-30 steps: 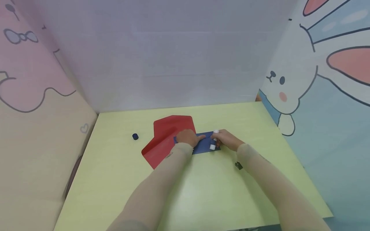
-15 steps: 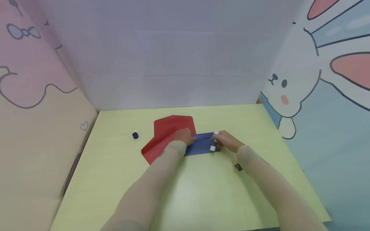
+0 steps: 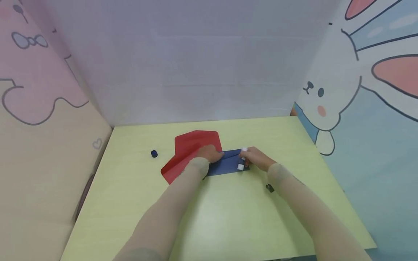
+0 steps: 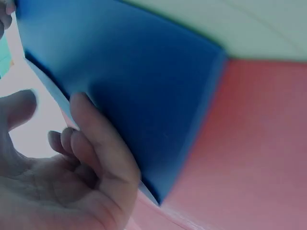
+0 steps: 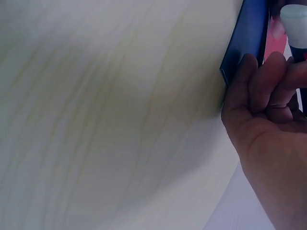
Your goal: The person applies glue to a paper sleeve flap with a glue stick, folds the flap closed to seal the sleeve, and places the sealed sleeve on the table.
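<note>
Head: white-ended tube [image 3: 241, 162] in right fingers [image 3: 245, 154]

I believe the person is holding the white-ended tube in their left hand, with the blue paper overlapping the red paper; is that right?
Not quite: the white-ended tube is in the person's right hand, not the left hand, as the head view shows. The blue paper does overlap the red paper.
</note>
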Demonstrator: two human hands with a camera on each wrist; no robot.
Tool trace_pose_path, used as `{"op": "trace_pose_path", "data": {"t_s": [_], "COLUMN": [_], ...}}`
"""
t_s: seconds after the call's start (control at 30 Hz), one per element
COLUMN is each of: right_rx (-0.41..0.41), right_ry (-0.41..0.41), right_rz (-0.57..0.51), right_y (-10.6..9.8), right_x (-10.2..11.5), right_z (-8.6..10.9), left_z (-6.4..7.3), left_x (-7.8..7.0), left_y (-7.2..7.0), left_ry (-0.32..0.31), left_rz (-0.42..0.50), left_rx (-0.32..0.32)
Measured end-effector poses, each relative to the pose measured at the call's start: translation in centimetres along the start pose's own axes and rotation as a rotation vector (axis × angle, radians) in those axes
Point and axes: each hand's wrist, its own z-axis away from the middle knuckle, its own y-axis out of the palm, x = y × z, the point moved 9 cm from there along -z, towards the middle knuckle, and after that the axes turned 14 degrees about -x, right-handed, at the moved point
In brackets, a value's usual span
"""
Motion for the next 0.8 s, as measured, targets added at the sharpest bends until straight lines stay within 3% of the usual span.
{"op": "trace_pose_path", "data": {"t_s": [0.1,0.27,0.43,0.63,0.8], "right_rx": [-0.005,-0.001,-0.008,-0.011,-0.008], "right_ry": [0.005,0.005,0.0,-0.004,-0.01], "right_rz": [-0.006,-0.003,0.008,0.016,0.018], "right_y": [0.0,0.0,-0.2,-0.3,0.2], "right_x": [-0.1,-0.2,-0.2,-0.1,0.0], "right_z": [-0.1,-0.1,0.1,0.3,0.2], "left_z": [0.5,1.0,0.0,-2.1,-1.6], "left_x": [-0.8,-2.0,-1.4,0.7,1.1], "left_y": [-0.1,-0.1,0.6,1.7,0.9], "left_ry": [-0.015,0.027,0.068,0.084,0.072], "left_rz": [-0.027,-0.109,-0.076,-0.011,0.027], "left_rx": [-0.016,-0.095,-0.109,-0.015,0.039]}}
